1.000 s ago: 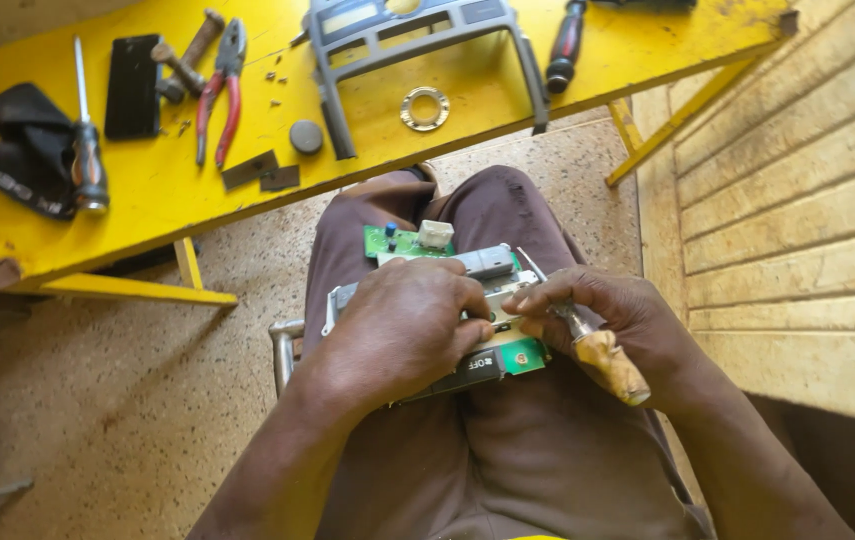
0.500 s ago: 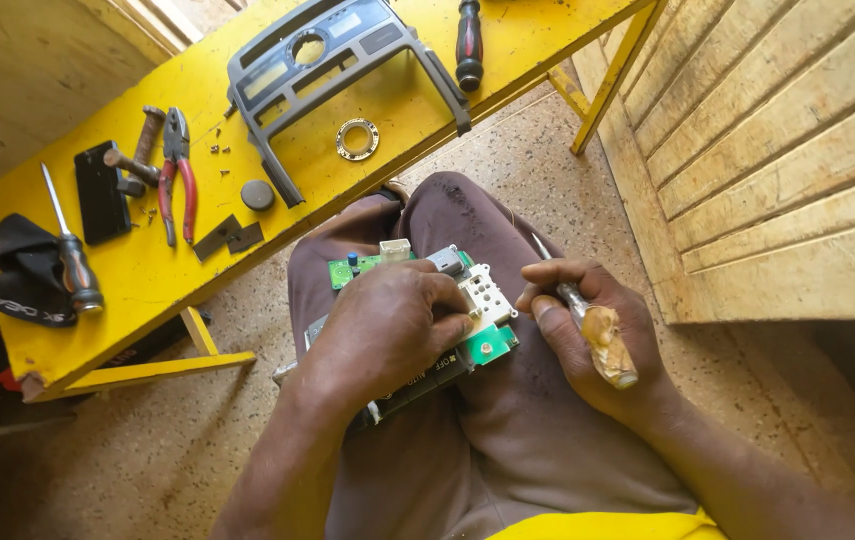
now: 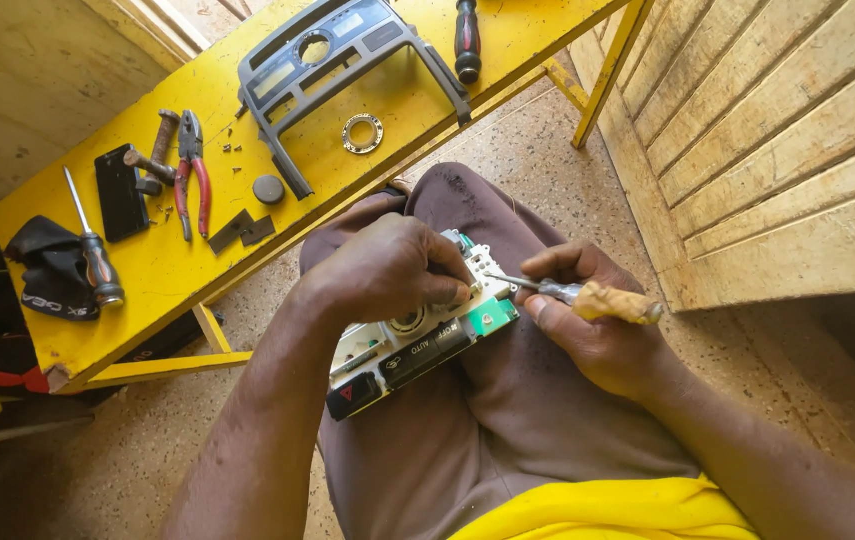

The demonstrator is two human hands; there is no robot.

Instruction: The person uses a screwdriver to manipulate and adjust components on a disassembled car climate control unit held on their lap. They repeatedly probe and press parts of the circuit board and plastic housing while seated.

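A white car control module (image 3: pixel 409 345) with black buttons and a green circuit board lies across my lap. My left hand (image 3: pixel 387 270) presses down on its top and grips it. My right hand (image 3: pixel 587 325) holds a screwdriver with a yellowish handle (image 3: pixel 607 301); the metal tip touches the module's right end by the green board.
A yellow bench (image 3: pixel 167 270) stands in front with a grey dashboard bezel (image 3: pixel 347 55), a metal ring (image 3: pixel 361 132), red-handled pliers (image 3: pixel 192 180), a black phone (image 3: pixel 119 192), two more screwdrivers (image 3: pixel 92 250) (image 3: pixel 466 38), a round knob (image 3: pixel 268 189) and a black cloth (image 3: pixel 42 265). A wooden wall (image 3: pixel 797 150) rises at right.
The view has tilted and swung, so the bench sits more to the left. My right hand has turned the screwdriver from upright to nearly level, tip at the module's end.
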